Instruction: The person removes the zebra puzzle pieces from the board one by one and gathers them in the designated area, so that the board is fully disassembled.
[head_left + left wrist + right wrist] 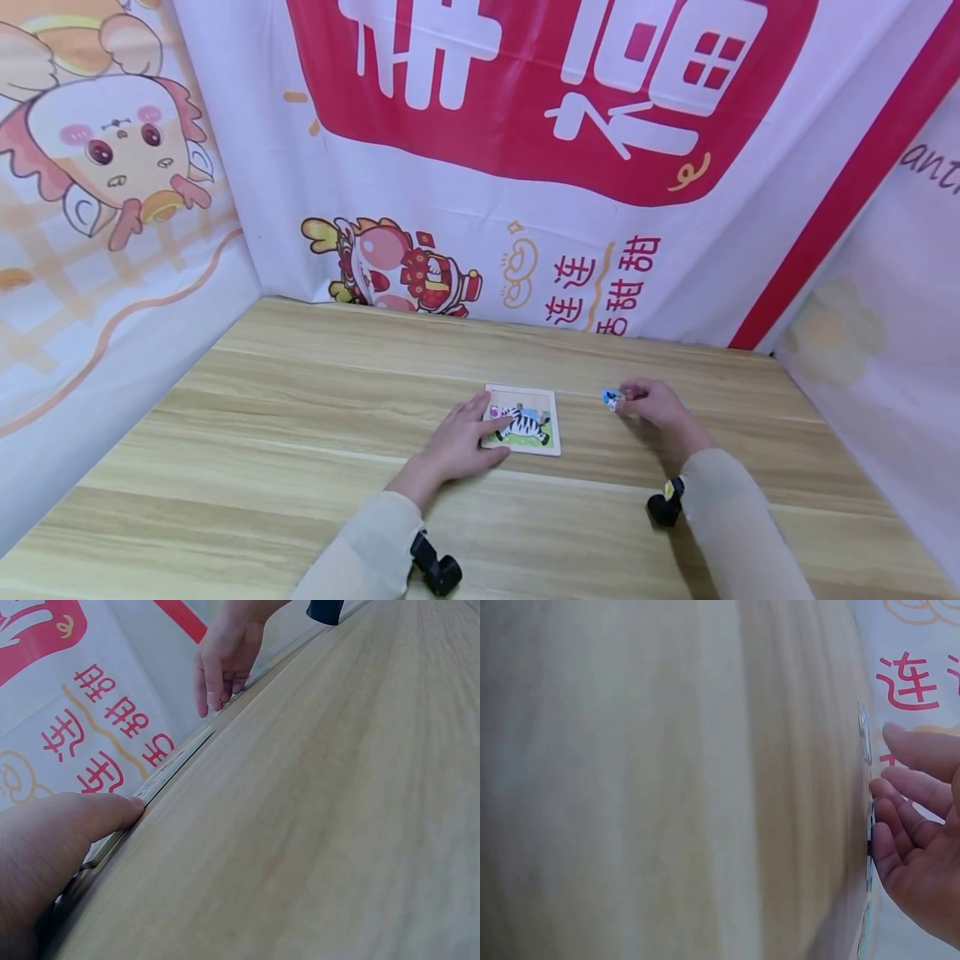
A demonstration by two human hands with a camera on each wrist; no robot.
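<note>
A square wooden puzzle board (557,429) with a zebra picture lies flat on the table. My left hand (461,442) rests on its left part, fingers spread over the zebra and thumb by the near left edge. In the left wrist view, the left thumb (101,815) lies along the board's edge. To the right, my right hand (654,404) is low over a small blue, black and white puzzle piece (611,398). The right wrist view shows the right hand (922,832) with its fingers loosely bent and fingertips close to flat pieces (870,855).
The wood-grain table (300,417) meets a printed cloth backdrop (480,200) at the back, with cloth walls at left and right. Small black wrist cameras (437,567) are strapped to both sleeves.
</note>
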